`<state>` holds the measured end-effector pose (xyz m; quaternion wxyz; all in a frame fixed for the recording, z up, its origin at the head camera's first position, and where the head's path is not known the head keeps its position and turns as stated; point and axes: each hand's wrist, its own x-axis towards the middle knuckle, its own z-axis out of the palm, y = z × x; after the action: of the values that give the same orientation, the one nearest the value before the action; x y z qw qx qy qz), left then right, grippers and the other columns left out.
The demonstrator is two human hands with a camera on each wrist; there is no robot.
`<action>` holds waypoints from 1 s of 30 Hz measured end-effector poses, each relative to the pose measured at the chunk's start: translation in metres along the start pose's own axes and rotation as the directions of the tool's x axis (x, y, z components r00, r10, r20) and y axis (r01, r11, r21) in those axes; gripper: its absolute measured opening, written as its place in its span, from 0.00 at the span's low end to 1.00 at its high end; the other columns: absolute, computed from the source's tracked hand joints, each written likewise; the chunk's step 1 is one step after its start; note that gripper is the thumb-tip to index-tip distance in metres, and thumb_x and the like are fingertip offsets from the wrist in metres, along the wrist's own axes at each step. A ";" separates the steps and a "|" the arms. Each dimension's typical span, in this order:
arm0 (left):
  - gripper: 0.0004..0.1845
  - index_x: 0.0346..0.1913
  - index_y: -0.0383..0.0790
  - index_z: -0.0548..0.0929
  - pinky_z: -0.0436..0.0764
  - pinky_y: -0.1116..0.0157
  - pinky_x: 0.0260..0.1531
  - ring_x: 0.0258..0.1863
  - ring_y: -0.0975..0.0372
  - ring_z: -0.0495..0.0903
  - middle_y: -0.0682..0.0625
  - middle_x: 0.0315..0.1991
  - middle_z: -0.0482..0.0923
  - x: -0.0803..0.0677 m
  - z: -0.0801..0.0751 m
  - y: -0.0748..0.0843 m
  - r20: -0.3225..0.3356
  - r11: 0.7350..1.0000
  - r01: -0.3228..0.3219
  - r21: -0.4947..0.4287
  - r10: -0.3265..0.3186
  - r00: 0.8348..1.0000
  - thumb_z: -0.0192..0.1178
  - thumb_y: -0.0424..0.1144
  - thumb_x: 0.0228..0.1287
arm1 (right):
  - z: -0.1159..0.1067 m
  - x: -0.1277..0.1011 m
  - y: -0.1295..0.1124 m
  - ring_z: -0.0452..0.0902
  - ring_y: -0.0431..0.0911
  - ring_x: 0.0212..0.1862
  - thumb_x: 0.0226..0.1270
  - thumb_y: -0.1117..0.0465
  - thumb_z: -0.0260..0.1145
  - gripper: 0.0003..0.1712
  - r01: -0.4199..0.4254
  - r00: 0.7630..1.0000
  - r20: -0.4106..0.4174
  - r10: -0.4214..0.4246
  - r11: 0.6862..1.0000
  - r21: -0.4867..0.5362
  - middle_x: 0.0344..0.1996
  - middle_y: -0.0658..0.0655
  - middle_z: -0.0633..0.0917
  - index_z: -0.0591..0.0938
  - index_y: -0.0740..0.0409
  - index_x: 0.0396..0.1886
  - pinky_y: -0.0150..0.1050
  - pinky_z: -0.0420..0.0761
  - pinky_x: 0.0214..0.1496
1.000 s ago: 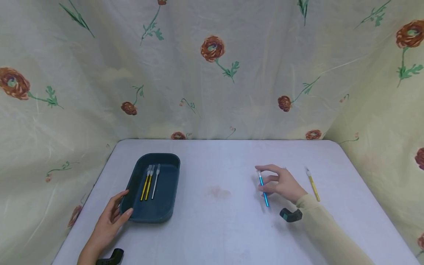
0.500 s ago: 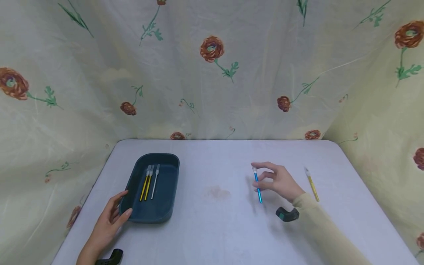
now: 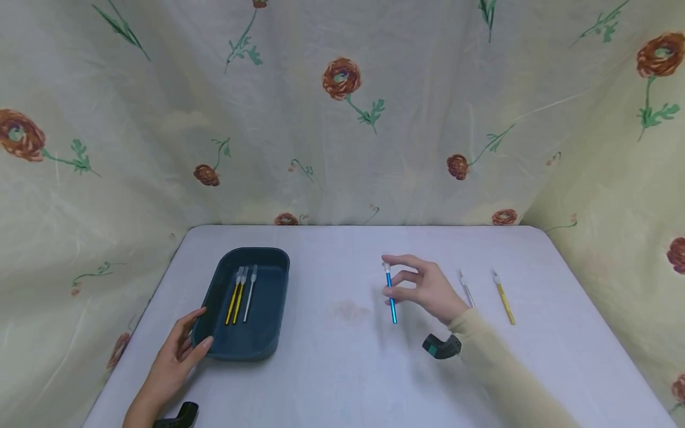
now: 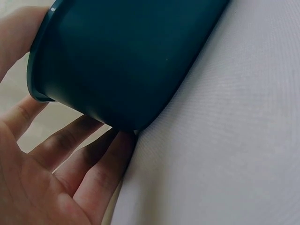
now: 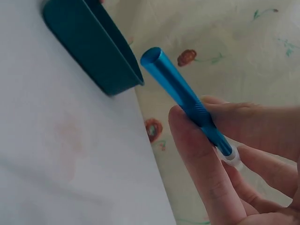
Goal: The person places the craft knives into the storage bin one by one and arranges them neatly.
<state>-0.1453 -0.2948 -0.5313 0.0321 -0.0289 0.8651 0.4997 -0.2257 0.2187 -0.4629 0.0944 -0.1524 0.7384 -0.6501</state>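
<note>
left hand point(image 4: 51, 183) | fingers touch base of dark teal tray point(image 4: 126, 61) | tray on white table point(image 4: 234, 140)

The tray point(image 3: 257, 351) is dark teal; inside it lie two yellow pens point(image 3: 235, 303) and a white one point(image 3: 249, 300). Right of the tray, the held pen point(image 3: 391, 299) is blue. The worktop point(image 3: 342, 380) is pale grey, the curtain point(image 3: 342, 119) cream with rust flowers.

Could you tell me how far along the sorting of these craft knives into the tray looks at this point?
Three knives, two yellow and one white, already lie in the dark blue tray, which the left hand touches at its near corner. The right hand pinches the blue knife above the table, between tray and remaining pieces. Left on the table: a silver knife and a yellow knife.
</note>
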 end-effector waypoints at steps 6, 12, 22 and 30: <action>0.45 0.87 0.44 0.55 0.57 0.26 0.77 0.85 0.30 0.45 0.30 0.88 0.45 0.001 0.000 0.000 0.005 1.000 0.011 0.000 -0.011 1.000 0.67 0.52 0.81 | 0.017 0.012 -0.011 0.93 0.60 0.40 0.67 0.70 0.81 0.39 0.018 1.000 0.009 -0.018 1.000 0.005 0.65 0.65 0.81 0.78 0.60 0.77 0.47 0.92 0.57; 0.44 0.87 0.44 0.56 0.58 0.26 0.77 0.85 0.31 0.46 0.31 0.88 0.45 0.002 0.000 -0.001 0.000 1.000 0.009 0.004 -0.009 1.000 0.67 0.52 0.81 | 0.032 0.024 -0.018 0.93 0.59 0.43 0.67 0.71 0.80 0.40 0.027 1.000 0.011 -0.027 1.000 -0.010 0.68 0.64 0.79 0.78 0.59 0.78 0.46 0.91 0.59; 0.44 0.87 0.43 0.56 0.58 0.26 0.77 0.84 0.30 0.47 0.30 0.87 0.46 0.002 0.000 -0.001 0.000 1.000 -0.003 -0.002 0.003 1.000 0.67 0.52 0.81 | 0.056 0.041 -0.024 0.91 0.64 0.45 0.66 0.74 0.80 0.40 0.066 0.998 0.007 -0.067 0.997 0.050 0.73 0.60 0.76 0.77 0.61 0.77 0.51 0.93 0.53; 0.44 0.87 0.44 0.57 0.59 0.28 0.77 0.85 0.31 0.47 0.30 0.87 0.46 0.001 -0.001 -0.001 0.004 1.000 0.006 -0.005 -0.006 1.000 0.67 0.52 0.80 | 0.075 0.053 -0.027 0.92 0.64 0.44 0.66 0.74 0.79 0.41 0.076 0.996 0.036 -0.078 0.996 0.053 0.71 0.61 0.77 0.77 0.62 0.78 0.51 0.94 0.53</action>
<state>-0.1464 -0.2961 -0.5322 0.0351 -0.0305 0.8636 0.5020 -0.2475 0.1275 -0.4432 0.0871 -0.1904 0.7129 -0.6693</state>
